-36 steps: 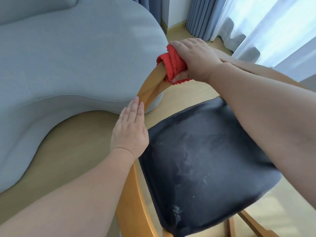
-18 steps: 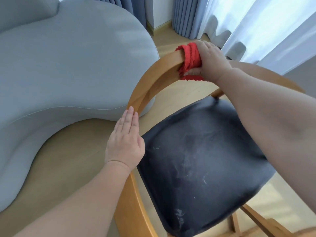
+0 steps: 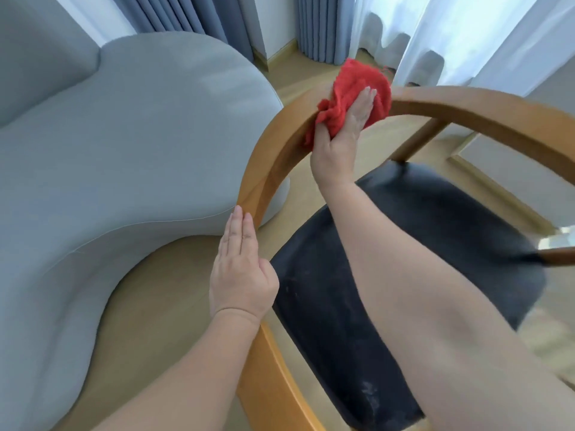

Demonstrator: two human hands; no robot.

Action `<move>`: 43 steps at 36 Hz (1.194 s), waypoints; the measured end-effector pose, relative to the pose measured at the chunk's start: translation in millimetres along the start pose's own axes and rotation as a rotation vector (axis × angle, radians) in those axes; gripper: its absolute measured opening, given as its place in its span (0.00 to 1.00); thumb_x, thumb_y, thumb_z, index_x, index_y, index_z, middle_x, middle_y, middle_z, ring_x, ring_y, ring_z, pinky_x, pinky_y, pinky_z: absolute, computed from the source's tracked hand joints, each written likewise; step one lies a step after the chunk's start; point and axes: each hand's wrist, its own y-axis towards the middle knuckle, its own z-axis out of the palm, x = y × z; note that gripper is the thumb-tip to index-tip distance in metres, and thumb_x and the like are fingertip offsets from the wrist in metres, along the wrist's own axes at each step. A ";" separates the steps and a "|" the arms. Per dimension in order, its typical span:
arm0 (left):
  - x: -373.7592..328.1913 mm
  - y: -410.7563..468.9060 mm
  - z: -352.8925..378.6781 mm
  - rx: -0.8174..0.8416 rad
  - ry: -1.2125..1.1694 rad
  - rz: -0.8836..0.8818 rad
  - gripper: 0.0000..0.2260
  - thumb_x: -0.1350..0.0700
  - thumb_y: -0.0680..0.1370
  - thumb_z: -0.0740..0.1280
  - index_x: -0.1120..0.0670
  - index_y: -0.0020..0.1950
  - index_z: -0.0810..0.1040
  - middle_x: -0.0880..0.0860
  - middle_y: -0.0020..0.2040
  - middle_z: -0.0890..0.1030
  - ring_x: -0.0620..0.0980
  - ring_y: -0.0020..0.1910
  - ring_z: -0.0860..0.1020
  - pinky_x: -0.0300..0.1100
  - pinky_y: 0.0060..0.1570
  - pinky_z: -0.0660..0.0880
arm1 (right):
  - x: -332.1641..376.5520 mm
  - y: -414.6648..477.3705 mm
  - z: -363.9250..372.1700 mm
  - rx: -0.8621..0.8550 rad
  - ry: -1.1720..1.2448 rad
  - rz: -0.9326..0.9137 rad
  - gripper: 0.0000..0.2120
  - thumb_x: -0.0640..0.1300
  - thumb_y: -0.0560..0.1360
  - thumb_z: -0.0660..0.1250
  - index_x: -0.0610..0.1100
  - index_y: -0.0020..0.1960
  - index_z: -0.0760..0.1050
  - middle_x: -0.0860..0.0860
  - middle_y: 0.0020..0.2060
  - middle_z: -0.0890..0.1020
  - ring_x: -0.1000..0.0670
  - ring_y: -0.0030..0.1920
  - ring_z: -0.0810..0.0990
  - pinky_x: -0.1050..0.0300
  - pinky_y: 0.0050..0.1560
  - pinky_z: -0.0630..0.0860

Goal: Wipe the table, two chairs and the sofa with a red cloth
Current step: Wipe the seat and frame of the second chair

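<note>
The person leans over a chair with a curved honey-coloured wooden rail [image 3: 275, 157] and a black padded seat [image 3: 435, 231] that is marked with pale scuffs. The right hand [image 3: 343, 132] presses a crumpled red cloth [image 3: 354, 79] against the inner face of that rail, near the top of its arc. Its fingers [image 3: 365, 99] lie straight and together, flat on the fabric. The thumb sits against a bunched fold on the left side, and I cannot tell whether it pinches it. Part of the cloth drapes up over the top edge of the rail.

The left hand [image 3: 241, 272] rests lower down on the same rail, where it sweeps toward the near side of the seat. Its palm faces down and its fingers are straight, closed together and holding nothing.

Just beside the chair, to the left, stands a rounded pale grey fabric sofa [image 3: 124, 144]. Behind hang blue-grey pleated curtains [image 3: 186, 17] and white sheer curtains [image 3: 466, 35] over a light wooden floor [image 3: 161, 284].
</note>
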 end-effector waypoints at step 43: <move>6.3 -1.8 6.1 -0.103 -0.168 0.019 0.28 0.59 0.72 0.53 0.58 0.74 0.65 0.50 0.76 0.60 0.48 0.74 0.62 0.40 0.69 0.59 | 1.0 -121.8 29.1 0.578 0.294 0.311 0.40 0.69 0.75 0.47 0.56 0.75 0.27 0.55 0.77 0.36 0.54 0.77 0.38 0.45 0.77 0.45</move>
